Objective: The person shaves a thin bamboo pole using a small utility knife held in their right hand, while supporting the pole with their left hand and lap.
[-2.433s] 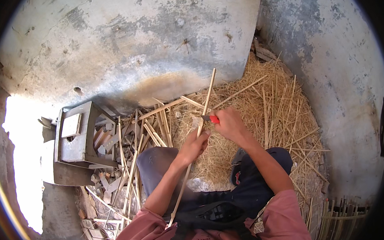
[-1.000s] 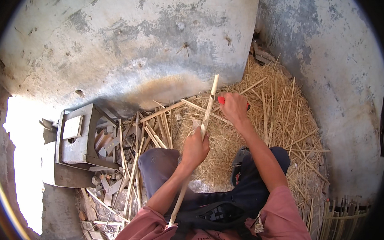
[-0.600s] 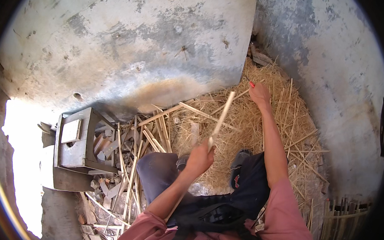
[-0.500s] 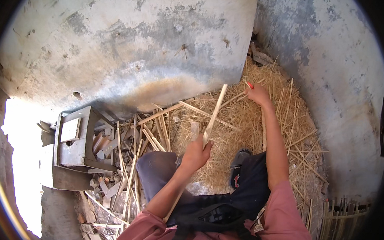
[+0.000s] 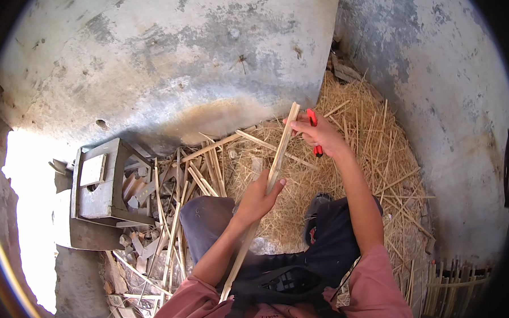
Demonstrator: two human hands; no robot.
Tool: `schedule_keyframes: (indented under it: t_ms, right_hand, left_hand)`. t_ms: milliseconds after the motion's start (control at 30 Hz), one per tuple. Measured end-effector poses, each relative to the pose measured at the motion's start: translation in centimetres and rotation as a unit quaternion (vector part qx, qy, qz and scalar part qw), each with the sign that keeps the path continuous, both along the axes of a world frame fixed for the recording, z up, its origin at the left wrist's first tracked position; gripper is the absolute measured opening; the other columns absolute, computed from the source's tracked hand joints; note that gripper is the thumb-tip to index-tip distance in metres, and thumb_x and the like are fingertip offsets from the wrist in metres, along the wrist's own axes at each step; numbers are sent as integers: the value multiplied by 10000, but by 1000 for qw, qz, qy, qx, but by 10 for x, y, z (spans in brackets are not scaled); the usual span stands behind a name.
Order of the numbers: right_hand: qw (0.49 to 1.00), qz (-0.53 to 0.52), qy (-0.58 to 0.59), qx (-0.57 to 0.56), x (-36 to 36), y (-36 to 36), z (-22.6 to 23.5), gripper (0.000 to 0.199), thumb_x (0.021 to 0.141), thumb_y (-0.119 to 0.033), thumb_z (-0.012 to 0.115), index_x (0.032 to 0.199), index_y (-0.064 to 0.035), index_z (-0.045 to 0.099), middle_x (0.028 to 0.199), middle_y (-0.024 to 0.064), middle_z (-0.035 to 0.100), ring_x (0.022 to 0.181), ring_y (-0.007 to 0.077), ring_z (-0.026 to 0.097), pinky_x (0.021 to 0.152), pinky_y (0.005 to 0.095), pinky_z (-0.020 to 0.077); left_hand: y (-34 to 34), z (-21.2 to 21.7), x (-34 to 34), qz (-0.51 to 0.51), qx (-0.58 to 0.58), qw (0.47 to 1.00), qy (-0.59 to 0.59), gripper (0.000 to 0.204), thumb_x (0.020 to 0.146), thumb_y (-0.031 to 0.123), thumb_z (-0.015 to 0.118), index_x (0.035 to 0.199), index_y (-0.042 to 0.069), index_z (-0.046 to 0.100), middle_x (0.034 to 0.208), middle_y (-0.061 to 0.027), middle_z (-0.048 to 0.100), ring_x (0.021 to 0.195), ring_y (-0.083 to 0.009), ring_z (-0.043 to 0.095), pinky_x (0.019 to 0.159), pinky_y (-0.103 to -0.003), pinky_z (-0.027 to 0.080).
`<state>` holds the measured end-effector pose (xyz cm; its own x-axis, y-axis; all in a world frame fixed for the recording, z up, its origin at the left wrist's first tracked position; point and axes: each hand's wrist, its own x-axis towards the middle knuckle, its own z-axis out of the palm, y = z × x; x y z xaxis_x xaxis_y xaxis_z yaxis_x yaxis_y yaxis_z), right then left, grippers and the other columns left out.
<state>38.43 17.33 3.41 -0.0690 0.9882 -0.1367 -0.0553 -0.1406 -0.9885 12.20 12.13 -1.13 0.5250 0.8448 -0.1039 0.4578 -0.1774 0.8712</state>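
Observation:
My left hand is wrapped round a long pale strip of split bamboo or wood, with the thumb sticking out to the right. The strip slants from its raised upper end down past my left forearm to my lap. My right hand grips a red box cutter with dark parts, tucked in the palm. The forefinger and thumb of that hand reach to the strip near its upper end; whether they pinch it I cannot tell. No bare blade shows.
Beyond my knees lies a heap of straw-like shavings. Several loose strips lie to the left, near a worn wooden box and rubble. Grey peeling walls close in ahead and right. A slatted bundle stands at lower right.
My right hand has come back left, from over the shavings to the strip's upper end, and the box cutter now shows across its palm. My left hand still holds the strip.

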Motion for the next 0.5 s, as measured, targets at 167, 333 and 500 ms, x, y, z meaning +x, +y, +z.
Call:
schedule_keyframes:
  t_ms: [167, 333, 500]
  right_hand:
    - [996, -72, -45, 7, 1, 2, -11, 238, 1001, -231, 768, 1132, -33, 756, 841, 11, 701, 497, 6, 372, 458, 227, 235]
    - [976, -199, -84, 40, 16, -2, -4, 266, 979, -258, 786, 1103, -23, 774, 836, 16, 721, 605, 55, 486, 591, 271, 336]
    - [963, -223, -142, 44, 31, -7, -4, 430, 993, -405, 744, 1207, -32, 739, 900, 74, 749, 925, 179, 714, 935, 377, 514]
  left_hand:
    - [2, 9, -2, -21, 32, 997, 70, 601, 1003, 462, 750, 1298, -41, 607, 891, -237, 722, 848, -329, 740, 794, -453, 557]
    - [8, 9, -31, -183, -49, 979, 69, 602, 944, 516, 807, 1146, -29, 650, 885, -203, 721, 804, -289, 727, 765, -442, 554]
    - [13, 17, -33, -213, -105, 971, 33, 415, 987, 357, 798, 1124, -17, 683, 898, -136, 717, 817, -211, 695, 758, -374, 550]
